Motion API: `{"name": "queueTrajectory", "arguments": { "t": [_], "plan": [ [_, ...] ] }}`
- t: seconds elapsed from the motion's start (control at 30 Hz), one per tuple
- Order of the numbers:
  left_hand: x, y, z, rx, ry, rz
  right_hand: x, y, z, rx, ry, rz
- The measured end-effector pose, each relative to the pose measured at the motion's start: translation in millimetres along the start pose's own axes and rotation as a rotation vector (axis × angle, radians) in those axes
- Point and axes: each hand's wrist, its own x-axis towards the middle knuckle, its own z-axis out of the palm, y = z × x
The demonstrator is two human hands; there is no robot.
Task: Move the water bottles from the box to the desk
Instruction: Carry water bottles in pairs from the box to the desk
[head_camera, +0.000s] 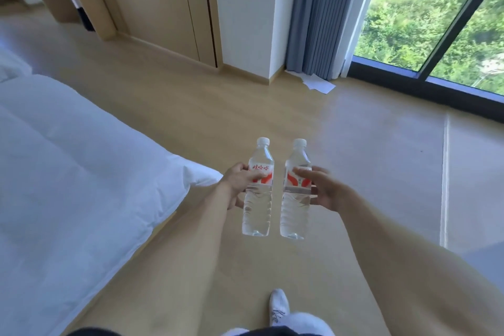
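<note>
Two clear water bottles, left bottle [257, 188] and right bottle [296, 191]: white caps, red-and-white labels, full, upright with slight tilt, side by side, apart, held above the floor.

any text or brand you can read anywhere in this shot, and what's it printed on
"娃哈哈" in red characters on the label of the left bottle, gripped by the left hand.
The label of the right bottle, held in the right hand, shows red shapes and a small mark, too blurred and turned away to read.
The papers on the floor by the curtain show no legible print.
No other text shows.
</note>
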Motion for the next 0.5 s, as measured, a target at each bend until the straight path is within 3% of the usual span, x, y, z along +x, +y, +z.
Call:
{"name": "queueTrajectory", "arguments": {
  "t": [0.23,0.5],
  "plan": [
    [70,64,11,-0.059,0.025,0.020,84,-72,-35,-0.037,-0.048,0.009],
    [167,121,-23,-0.127,0.053,0.020,196,-143,-11,-0.095,-0.116,0.037]
  ]
}}
